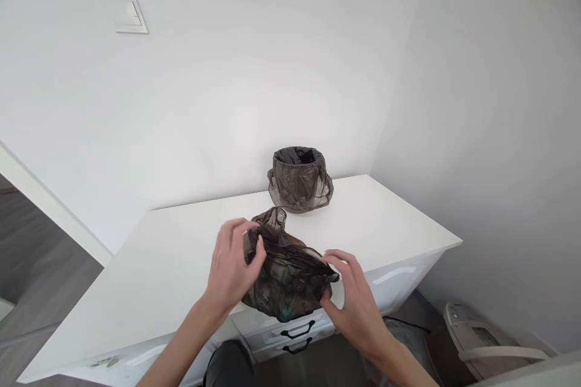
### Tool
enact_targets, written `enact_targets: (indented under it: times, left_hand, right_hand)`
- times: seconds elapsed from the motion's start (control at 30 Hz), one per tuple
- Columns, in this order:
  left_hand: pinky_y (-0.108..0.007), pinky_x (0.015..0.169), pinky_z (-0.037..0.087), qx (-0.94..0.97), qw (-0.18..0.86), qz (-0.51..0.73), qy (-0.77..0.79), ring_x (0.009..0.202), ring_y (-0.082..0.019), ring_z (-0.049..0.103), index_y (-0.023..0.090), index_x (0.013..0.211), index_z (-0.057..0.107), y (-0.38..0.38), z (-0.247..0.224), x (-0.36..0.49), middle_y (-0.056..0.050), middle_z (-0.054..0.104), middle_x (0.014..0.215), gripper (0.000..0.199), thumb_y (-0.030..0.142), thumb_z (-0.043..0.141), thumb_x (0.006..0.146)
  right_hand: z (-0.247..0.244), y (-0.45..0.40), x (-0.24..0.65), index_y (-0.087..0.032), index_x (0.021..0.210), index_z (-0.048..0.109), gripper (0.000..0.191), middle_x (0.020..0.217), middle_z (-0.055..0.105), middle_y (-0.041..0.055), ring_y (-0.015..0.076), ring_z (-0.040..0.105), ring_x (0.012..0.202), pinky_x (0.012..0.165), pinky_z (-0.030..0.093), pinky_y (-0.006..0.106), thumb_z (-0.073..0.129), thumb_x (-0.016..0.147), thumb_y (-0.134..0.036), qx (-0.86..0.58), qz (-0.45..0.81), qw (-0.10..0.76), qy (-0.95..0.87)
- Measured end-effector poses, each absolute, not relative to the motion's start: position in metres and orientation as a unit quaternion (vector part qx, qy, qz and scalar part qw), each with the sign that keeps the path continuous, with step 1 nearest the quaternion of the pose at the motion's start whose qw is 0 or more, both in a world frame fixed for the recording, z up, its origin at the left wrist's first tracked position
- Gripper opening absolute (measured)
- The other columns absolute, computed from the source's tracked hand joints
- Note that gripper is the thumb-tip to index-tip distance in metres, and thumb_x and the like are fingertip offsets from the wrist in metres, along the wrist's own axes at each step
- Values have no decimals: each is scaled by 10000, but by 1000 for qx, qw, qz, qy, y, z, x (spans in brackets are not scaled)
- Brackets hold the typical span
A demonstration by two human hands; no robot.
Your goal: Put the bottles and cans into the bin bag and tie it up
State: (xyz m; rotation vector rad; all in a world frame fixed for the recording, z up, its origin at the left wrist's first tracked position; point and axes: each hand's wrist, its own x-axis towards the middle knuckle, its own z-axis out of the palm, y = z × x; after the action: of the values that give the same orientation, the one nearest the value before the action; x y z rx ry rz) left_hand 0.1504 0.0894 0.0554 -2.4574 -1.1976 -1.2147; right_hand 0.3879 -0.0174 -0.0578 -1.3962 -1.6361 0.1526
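A filled, translucent black plastic bag (pixel 290 284) is at the front edge of the white countertop (pixel 181 260), its gathered top stretched between both hands. My left hand (pixel 233 260) pinches the bag's upper left edge between thumb and fingers. At the bag's right end, my right hand (pixel 351 296) grips the gathered plastic. Something green and something orange-brown show through the thin film; what they are cannot be made out. Behind the bag stands a round bin (pixel 299 178) lined with a similar black bag, folded over its rim.
White drawers with black handles (pixel 298 329) are below the countertop. A beige appliance (pixel 476 332) stands at the lower right, near a black cable. White walls rise behind and to the right, with a light switch (pixel 132 17) at the upper left.
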Motion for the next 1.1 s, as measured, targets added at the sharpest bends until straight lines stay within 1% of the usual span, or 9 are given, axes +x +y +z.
enact_targets:
  times: [0.17, 0.27, 0.4, 0.47, 0.53, 0.63, 0.77, 0.97, 1.1]
  left_hand:
    - [-471, 1135, 435, -952, 101, -213, -193, 1037, -236, 701, 225, 1244, 605, 79, 49, 168, -75, 731, 1106, 261, 277, 431, 1057]
    - [-491, 1157, 403, -972, 82, -125, -182, 880, -212, 733, 210, 1120, 636, 88, 39, 162, -40, 751, 941, 270, 286, 379, 1089]
    - [-388, 842, 546, -979, 84, -7, -185, 718, -218, 725, 198, 955, 664, 89, 30, 146, -36, 736, 784, 299, 237, 397, 1085]
    - [-353, 687, 535, -974, 104, 56, -195, 721, -245, 733, 183, 941, 678, 85, 29, 141, -64, 746, 813, 279, 202, 430, 1067]
    - [-334, 611, 516, -962, 122, 93, -224, 749, -266, 744, 168, 996, 695, 82, 29, 139, -98, 755, 890, 240, 197, 464, 1052]
    - [-331, 611, 528, -938, 136, 101, -303, 793, -289, 755, 147, 1246, 665, 81, 29, 139, -143, 750, 996, 275, 268, 542, 1032]
    - [-360, 656, 561, -929, 119, 109, -334, 877, -335, 763, 154, 1549, 445, 78, 32, 141, -171, 743, 1111, 703, 465, 670, 960]
    - [-332, 731, 571, -944, 91, 126, -290, 1050, -318, 749, 248, 1562, 420, 70, 20, 140, -164, 668, 1368, 738, 332, 757, 912]
    - [-350, 742, 561, -935, 96, 125, -318, 1005, -320, 754, 206, 1464, 527, 80, 2, 140, -130, 743, 1180, 610, 194, 732, 889]
  right_hand:
    - [-40, -7, 373, -271, 1533, 338, 709, 1442, 540, 142, 331, 518, 1334, 1076, 485, 556, 547, 885, -74, -520, 60, 358, -773]
    - [-30, -11, 371, -228, 1460, 437, 584, 1319, 636, 133, 314, 607, 1191, 1019, 506, 539, 585, 909, -99, -520, 89, 286, -800]
    - [-26, -27, 375, -233, 1359, 541, 470, 1088, 711, 58, 263, 657, 1033, 1045, 470, 500, 711, 939, -361, -479, 156, 237, -830]
    - [-30, -34, 378, -247, 1328, 567, 551, 1085, 712, 40, 257, 658, 1050, 1103, 419, 494, 751, 892, -528, -455, 166, 239, -842]
    - [-36, -36, 380, -258, 1312, 579, 561, 1136, 704, 39, 255, 653, 1091, 1137, 382, 483, 734, 886, -590, -450, 148, 244, -846]
    - [-43, -33, 382, -267, 1285, 582, 336, 1171, 693, 38, 236, 655, 1082, 1089, 411, 450, 609, 1009, -457, -476, 86, 241, -841]
    - [-57, -22, 380, -223, 1232, 562, 197, 1091, 699, 49, 222, 679, 926, 954, 474, 419, 497, 1047, -223, -527, -26, 229, -818]
    - [-86, -16, 381, -238, 1241, 510, 349, 1044, 692, 37, 230, 697, 840, 823, 495, 378, 614, 933, -111, -623, -109, 224, -741]
    - [-99, -8, 385, -200, 1323, 463, 505, 1128, 681, 86, 243, 698, 847, 929, 464, 438, 695, 879, -131, -657, -116, 212, -714]
